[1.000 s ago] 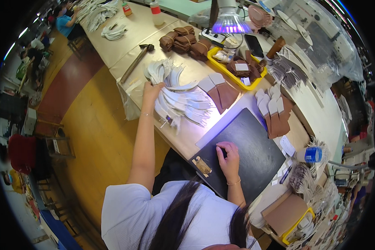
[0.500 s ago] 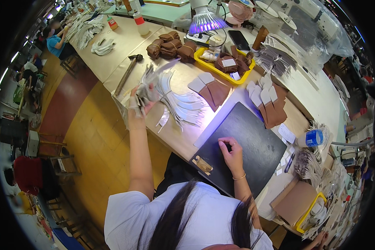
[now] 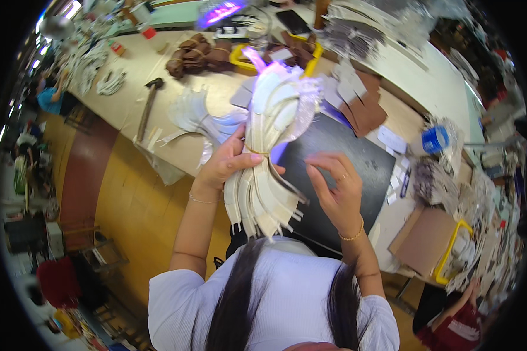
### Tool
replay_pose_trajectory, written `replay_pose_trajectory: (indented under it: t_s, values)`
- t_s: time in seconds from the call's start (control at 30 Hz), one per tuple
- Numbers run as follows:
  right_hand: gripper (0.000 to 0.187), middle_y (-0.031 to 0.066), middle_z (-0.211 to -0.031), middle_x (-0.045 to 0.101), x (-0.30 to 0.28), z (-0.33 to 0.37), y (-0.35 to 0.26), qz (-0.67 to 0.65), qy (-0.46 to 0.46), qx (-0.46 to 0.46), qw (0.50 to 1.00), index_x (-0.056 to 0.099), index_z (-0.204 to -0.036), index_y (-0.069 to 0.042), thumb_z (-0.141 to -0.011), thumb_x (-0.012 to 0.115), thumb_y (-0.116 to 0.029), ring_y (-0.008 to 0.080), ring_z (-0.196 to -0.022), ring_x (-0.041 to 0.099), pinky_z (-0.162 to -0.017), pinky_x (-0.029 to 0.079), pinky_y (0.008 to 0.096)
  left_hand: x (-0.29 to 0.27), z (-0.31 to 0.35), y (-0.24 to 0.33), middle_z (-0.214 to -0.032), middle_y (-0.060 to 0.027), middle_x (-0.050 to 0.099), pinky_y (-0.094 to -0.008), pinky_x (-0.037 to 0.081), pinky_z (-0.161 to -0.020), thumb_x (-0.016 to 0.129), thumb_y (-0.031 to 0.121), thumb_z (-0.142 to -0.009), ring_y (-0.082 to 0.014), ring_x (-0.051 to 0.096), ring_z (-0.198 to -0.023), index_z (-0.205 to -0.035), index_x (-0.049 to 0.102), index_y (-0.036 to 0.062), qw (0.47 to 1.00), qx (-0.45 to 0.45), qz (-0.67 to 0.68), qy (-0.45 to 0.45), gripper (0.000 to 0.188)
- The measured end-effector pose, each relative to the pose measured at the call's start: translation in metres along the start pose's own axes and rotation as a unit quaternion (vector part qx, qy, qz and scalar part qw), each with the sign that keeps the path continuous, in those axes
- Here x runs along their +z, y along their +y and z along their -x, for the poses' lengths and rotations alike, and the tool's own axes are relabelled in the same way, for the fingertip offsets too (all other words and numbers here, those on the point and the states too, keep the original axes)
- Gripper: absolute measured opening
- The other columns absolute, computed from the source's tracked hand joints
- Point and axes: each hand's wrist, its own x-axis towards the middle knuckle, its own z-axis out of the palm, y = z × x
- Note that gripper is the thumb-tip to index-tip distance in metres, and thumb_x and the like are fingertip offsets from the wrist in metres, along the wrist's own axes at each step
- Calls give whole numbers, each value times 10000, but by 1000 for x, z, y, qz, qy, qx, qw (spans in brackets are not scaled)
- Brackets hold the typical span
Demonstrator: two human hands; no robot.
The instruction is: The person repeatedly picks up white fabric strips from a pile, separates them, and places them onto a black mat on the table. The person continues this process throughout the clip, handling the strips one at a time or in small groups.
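My left hand [image 3: 228, 162] is closed around the middle of a bundle of pale, curved strips [image 3: 270, 117], raised in front of me. A thin band [image 3: 257, 151] ties the bundle at its waist, and both ends of the strips fan out. To the right of it, my right hand [image 3: 342, 190] hovers over a black mat [image 3: 366, 161] with thumb and fingers apart, holding nothing. Beyond my left hand, a loose fan of similar strips [image 3: 196, 114] lies on the table. Brown pieces with pale tabs [image 3: 363, 111] lie past the mat, partly overlapping one another.
A hammer [image 3: 149, 111] lies at the left table edge. Banded brown bundles [image 3: 199, 55] and a yellow tray [image 3: 315, 58] stand at the back under a lit lamp [image 3: 222, 13]. A blue-labelled jar [image 3: 434, 140] and a cardboard piece [image 3: 424, 237] are right. A co-worker's arm [image 3: 464, 299] shows lower right.
My left hand has brought the bundle from the left table edge to in front of me. My right hand has lifted from the mat and its fingers have spread. The view has shifted.
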Motion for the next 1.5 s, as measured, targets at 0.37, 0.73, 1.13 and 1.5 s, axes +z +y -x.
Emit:
replay_pose_trajectory:
  t_s: [0.37,0.73,1.13,1.5]
  values:
    - [300,33,-1053,585,-43,20,5,308,112,-103,939,697,-1017,-225,-740,809,-245,245,-1167,493,-1012,353,452,37,-42,-39,-1447,-264,442,-588,567,-900,650,41,-821,-469,642,-1103,-1546,195,1,947,-192,187,-175,858]
    - [259,32,-731,618,-99,8,-24,331,-199,20,922,600,-768,-102,-840,727,-316,234,-673,631,-720,480,348,59,-60,-20,-1316,-177,564,-395,545,-962,674,109,-934,-286,684,-1084,-1488,247,-5,922,-243,-146,-262,709]
    - [492,50,-1051,692,-149,32,-3,339,-284,139,886,611,-1275,-154,-819,769,-252,241,-829,653,-814,413,382,42,-88,-32,-1380,-245,523,-523,592,-862,693,11,-760,-471,700,-949,-1559,152,39,920,-319,-56,-220,965]
    - [183,73,-954,673,-78,99,75,266,-49,112,956,670,-989,-92,-856,744,-194,256,-815,652,-812,460,382,-6,-149,-106,-1212,-261,634,-453,601,-872,690,76,-886,-359,712,-1004,-1497,219,-13,852,-427,-124,-277,776]
